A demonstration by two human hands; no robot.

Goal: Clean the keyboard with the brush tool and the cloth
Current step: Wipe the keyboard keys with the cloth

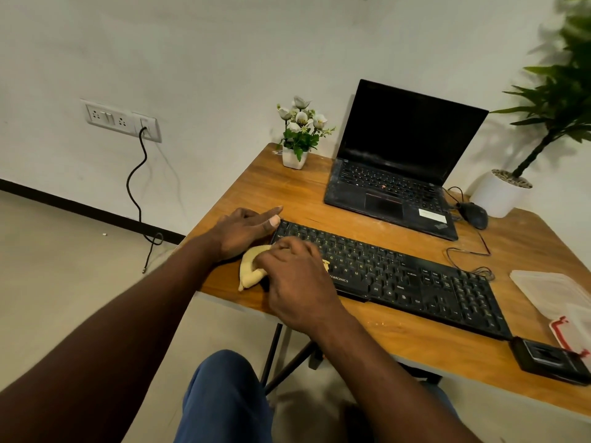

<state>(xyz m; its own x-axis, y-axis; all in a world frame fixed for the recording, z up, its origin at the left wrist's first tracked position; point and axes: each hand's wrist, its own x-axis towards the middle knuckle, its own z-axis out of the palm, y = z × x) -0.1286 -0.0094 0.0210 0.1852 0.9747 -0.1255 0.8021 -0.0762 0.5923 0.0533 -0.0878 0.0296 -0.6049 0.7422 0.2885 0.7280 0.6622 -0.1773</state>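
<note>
Hands were both down at the left end of the keyboard [415, 282]. The right hand [297, 276] lay over a bunched yellow cloth [251, 270], its fingers curled round the cloth and holding it against the leftmost keys and the front edge. One tail of the cloth stuck out onto the table [319, 193] below the hand. The left hand [243, 231] rested on the table just beside the keyboard's left end, fingers straight and close together, holding nothing, the thumb tip at the keyboard's far left corner. The keyboard, black, lay slantwise across the wooden table near its front edge, and a thin wire looped on the table behind its right half. Behind it stood an open laptop [393, 174] with a dark screen, and a black mouse [473, 214] lay just to the right of the laptop. To the left of the laptop, at the table's far corner, stood a small flower pot [295, 158] with white blooms. A large white planter [499, 193] with a green plant stood at the far right. To the right of the keyboard lay a clear plastic bag [559, 298] with red marking, and a black case [550, 362] sat at the keyboard's right end by the table's front edge; whether that case held the brush tool could not be told. On the wall to the left was a socket plate [121, 119], with a black cable [137, 193] hanging from it to the floor.
</note>
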